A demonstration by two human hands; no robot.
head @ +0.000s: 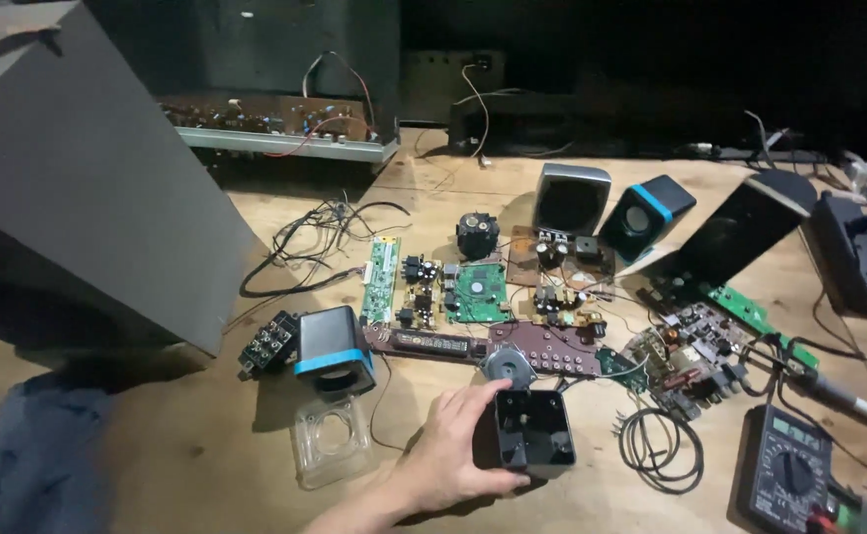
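Workbench, mid-disassembly of small speakers.
- Hand (450, 447): one only in view, which side cannot be told; fingers curled around the left wall of an empty black speaker shell (535, 429), steadying it open side up on the wooden table (206, 465).
- Loose speaker driver (506, 365): just behind the shell.
- Blue-banded speaker (332, 352) and clear plastic cover (331, 439): to the left.
- Circuit boards (478, 293), multimeter (785, 479): beyond and right.
Step judged: shell emptied, being handled; next move calls for a firm grip.
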